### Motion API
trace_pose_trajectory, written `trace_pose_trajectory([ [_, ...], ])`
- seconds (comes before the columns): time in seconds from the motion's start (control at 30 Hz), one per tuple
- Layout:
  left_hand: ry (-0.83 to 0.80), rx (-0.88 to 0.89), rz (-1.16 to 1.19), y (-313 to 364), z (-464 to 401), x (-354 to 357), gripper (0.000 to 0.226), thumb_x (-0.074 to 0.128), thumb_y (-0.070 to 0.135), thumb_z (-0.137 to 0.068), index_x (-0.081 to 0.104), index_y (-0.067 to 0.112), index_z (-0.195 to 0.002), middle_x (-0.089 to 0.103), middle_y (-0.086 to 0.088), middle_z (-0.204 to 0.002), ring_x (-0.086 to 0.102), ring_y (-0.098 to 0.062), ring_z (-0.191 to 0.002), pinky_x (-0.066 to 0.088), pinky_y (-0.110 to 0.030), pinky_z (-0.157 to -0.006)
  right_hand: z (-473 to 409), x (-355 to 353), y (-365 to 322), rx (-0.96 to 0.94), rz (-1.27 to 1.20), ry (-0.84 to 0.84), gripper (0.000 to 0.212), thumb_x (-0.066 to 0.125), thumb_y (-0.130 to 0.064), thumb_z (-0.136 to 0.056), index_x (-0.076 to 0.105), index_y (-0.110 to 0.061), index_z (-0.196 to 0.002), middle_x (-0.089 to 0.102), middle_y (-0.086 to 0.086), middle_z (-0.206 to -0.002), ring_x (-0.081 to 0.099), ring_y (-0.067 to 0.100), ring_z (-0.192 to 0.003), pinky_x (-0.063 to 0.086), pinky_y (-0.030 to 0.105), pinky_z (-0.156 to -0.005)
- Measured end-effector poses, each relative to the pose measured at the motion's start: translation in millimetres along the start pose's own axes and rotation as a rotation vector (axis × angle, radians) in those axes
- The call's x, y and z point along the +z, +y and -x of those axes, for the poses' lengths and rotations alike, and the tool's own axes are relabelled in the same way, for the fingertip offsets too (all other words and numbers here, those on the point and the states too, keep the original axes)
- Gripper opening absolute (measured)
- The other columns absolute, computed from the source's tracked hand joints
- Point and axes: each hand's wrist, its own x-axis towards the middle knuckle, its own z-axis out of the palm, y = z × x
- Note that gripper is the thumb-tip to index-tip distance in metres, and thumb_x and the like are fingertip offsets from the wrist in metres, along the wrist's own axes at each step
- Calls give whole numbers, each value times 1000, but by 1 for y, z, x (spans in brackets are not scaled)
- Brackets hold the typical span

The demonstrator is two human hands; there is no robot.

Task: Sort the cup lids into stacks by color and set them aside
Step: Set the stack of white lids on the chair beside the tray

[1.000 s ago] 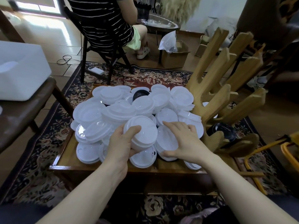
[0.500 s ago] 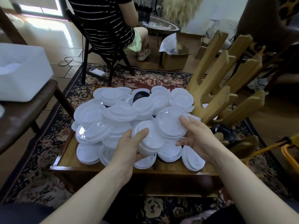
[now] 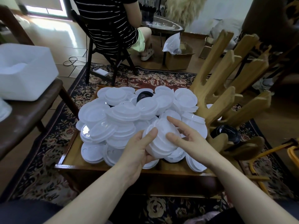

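Lid stack: white stack [image 3: 161, 139] held above the near edge of the counter [image 3: 71, 157], tilted, in front of the main pile.
Left hand: left hand [image 3: 137, 152] grips the stack from below and the left side, thumb curled over its upper rim.
Right hand: right hand [image 3: 186, 136] lies against the stack's right side, fingers fairly straight on top, thumb on the near face; it steadies rather than clasps.
Change: half a second ago the right hand carried a separate white lid above the stack; that lid now sits on the stack, and the right hand presses it home.
Meaning: judged as one more white lid added; the stack is growing, not yet set aside.
White pile: loose white lids [image 3: 129, 113] cover the counter behind and left of the stack; most remain unsorted.
Black lids: one [image 3: 144, 95] at the far side of the pile, another [image 3: 226, 131] right of the stack, beside the wooden rack [image 3: 215, 88].
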Motion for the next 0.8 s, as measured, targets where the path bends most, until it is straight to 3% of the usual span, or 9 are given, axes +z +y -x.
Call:
trace_pose_trajectory([
  [0.07,5,1,5,1,1,0,54,64,43,-83,62,9,-124,76,-9,-111,73,-26,-101,58,-41,-86,3,2,-3,-10,87,-39,87,74,-61,-63,40,-47,-142,41,-31,-135,41,-5,-127,37,29,-109],
  [0.13,-10,-10,13,3,2,1,48,54,46,-93,62,11,-126,75,-9,-114,72,-26,-106,57,-43,-89,5,3,-6,-14,142,-20,86,76,-53,-64,38,-46,-142,37,-37,-130,38,-11,-124,35,25,-107],
  [0.23,-41,-43,7,5,3,2,48,36,48,-103,62,16,-128,74,-7,-116,70,-24,-110,54,-46,-96,4,4,-4,-30,165,7,78,81,-44,-72,40,-43,-139,40,-35,-129,39,-11,-122,37,21,-101],
  [0.3,-51,-49,-15,4,4,3,51,35,50,-103,62,15,-128,74,-7,-117,70,-23,-110,53,-47,-98,4,6,-1,-55,206,28,80,83,-51,-69,40,-42,-135,41,-32,-131,38,-15,-121,37,17,-97],
  [0.37,-54,-40,-31,2,4,3,51,43,52,-99,62,14,-128,74,-7,-116,70,-23,-109,54,-45,-95,5,9,1,-71,240,50,84,82,-59,-61,38,-43,-131,40,-29,-133,36,-16,-122,37,16,-97],
  [0.43,-42,-17,-39,0,4,4,57,59,52,-86,62,12,-126,74,-8,-115,71,-23,-106,57,-41,-89,7,12,0,-75,253,74,83,84,-54,-63,37,-42,-129,40,-25,-133,37,-13,-122,39,18,-98],
  [0.5,-14,7,-57,-1,3,3,63,70,48,-71,63,11,-123,76,-8,-110,73,-22,-100,58,-35,-78,10,15,-3,-78,287,91,79,85,-47,-67,34,-42,-127,38,-26,-130,36,-17,-118,38,11,-90],
  [0.63,-13,47,-115,-1,2,1,58,71,44,-67,65,13,-116,77,-7,-103,74,-19,-89,57,-29,-67,17,22,-6,-79,353,134,76,81,-54,-66,27,-45,-119,33,-33,-119,29,-32,-105,35,-2,-77],
  [0.8,-3,56,-119,-7,0,3,57,75,43,-69,66,9,-114,77,-9,-98,74,-20,-85,57,-31,-70,21,30,-3,-89,389,231,84,78,-64,-62,34,-33,-127,36,-22,-120,39,-11,-102,39,9,-77],
])
